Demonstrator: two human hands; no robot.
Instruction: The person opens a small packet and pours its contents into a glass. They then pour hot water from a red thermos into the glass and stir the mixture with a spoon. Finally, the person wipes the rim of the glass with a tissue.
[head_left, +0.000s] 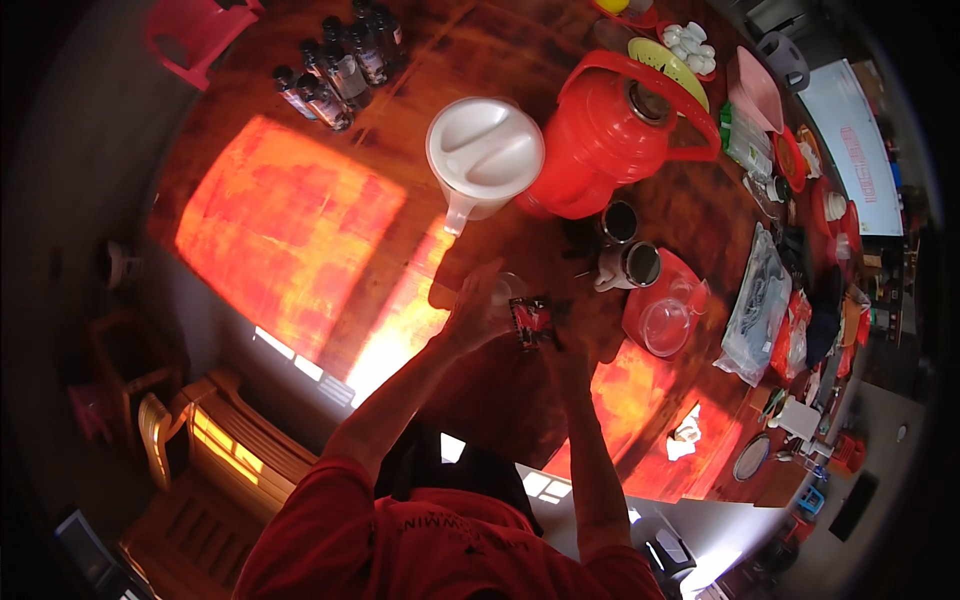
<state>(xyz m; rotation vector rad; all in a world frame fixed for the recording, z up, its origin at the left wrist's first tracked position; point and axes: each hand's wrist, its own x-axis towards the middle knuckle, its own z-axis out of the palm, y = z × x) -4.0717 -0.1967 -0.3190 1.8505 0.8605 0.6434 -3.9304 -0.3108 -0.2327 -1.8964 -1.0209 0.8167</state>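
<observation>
In the middle of the wooden table, my left hand (474, 308) is curled round a clear cup (507, 289), its see-through rim showing beside the fingers. A small black-and-red sachet (532, 322) is pinched by my right hand (566, 357) close to that cup. Shadow darkens the right fingers, and whether the sachet is torn cannot be made out. Beyond my hands stands a white lidded pitcher (486, 150), its spout toward me. A large red flask (610, 135) with a handle is to the pitcher's right. Two dark-topped mugs (640, 266) stand right of my hands.
Several dark bottles (335, 75) stand far left. On the right are a red tray (665, 305) with clear plastic cups, a plastic-wrapped bundle (752, 310) and a crumpled white tissue (685, 434). A yellow-green basket (668, 68) is behind the flask. A wooden chair (225, 450) stands lower left.
</observation>
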